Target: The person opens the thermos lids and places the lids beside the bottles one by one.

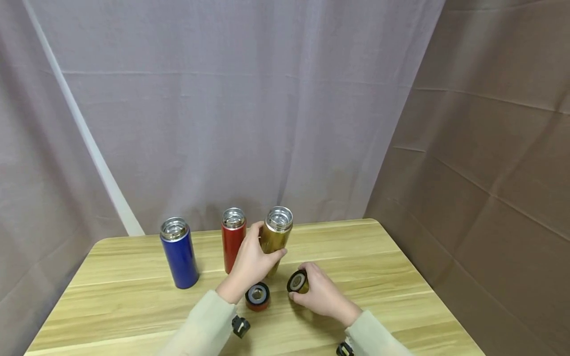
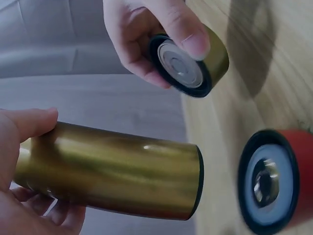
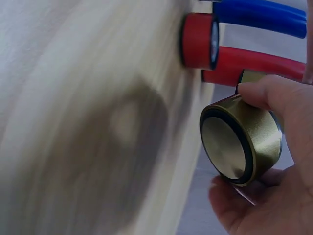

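Observation:
My left hand (image 1: pixel 253 257) grips a gold thermos bottle (image 2: pixel 117 171) around its side; its steel mouth shows uncovered in the head view. In the left wrist view the bottle's base is apart from the table. Thumb and fingers of my right hand (image 1: pixel 322 292) pinch a gold lid (image 3: pixel 254 132), tilted, its inner side facing left in the head view. Beneath my left wrist a red lid (image 1: pixel 257 296) lies upside down on the table. Just behind my left hand stands a red thermos bottle (image 1: pixel 232 237), uncovered and partly hidden by that hand.
A blue thermos bottle (image 1: pixel 179 254), also without a lid, stands upright at the left. All of it is on a wood-grain table (image 1: pixel 374 252). Grey curtains (image 1: pixel 222 123) hang behind the table and brown fabric (image 1: pixel 494 198) hangs on the right.

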Tool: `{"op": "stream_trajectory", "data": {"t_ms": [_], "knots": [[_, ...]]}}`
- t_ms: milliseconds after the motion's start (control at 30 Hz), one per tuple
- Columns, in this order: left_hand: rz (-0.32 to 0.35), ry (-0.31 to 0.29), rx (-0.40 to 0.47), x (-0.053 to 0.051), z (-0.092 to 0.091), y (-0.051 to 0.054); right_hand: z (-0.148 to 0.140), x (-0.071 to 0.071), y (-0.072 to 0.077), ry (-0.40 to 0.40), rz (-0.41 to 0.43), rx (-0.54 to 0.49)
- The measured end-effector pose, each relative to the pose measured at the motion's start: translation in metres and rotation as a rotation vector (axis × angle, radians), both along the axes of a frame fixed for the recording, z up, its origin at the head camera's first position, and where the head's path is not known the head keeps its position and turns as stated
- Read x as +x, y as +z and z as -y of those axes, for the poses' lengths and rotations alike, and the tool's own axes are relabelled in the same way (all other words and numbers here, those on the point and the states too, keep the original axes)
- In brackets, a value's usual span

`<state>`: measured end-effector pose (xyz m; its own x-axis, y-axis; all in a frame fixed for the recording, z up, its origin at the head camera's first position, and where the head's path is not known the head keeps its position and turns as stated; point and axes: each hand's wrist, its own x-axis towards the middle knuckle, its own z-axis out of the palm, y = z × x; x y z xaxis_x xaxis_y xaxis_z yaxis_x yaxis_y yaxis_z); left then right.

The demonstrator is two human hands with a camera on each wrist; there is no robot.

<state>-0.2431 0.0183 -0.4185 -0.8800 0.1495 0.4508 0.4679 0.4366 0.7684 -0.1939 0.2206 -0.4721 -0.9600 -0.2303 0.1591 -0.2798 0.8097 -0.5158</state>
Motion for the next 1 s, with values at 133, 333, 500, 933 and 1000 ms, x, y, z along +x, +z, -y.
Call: {"op": "stream_trajectory", "data": {"t_ms": [133,333,500,933,1000], "knots": [[0.050,-0.008,0.017,-0.018,-0.009,-0.011,-0.001,-0.005,-0.010,-0.033,-0.007,-0.031],[0.101,0.007,-0.008,-0.031,-0.015,-0.022,-0.003,-0.009,-0.024,-0.014,0.019,-0.060],[0.136,0.005,-0.010,-0.038,-0.018,-0.031,-0.005,-0.008,-0.031,-0.030,0.064,-0.058],[0.192,-0.008,-0.024,-0.047,-0.012,-0.047,-0.001,-0.017,-0.041,-0.035,0.026,-0.077],[0.190,-0.027,-0.030,-0.048,-0.011,-0.048,-0.001,-0.018,-0.041,-0.035,0.031,-0.083]]}}
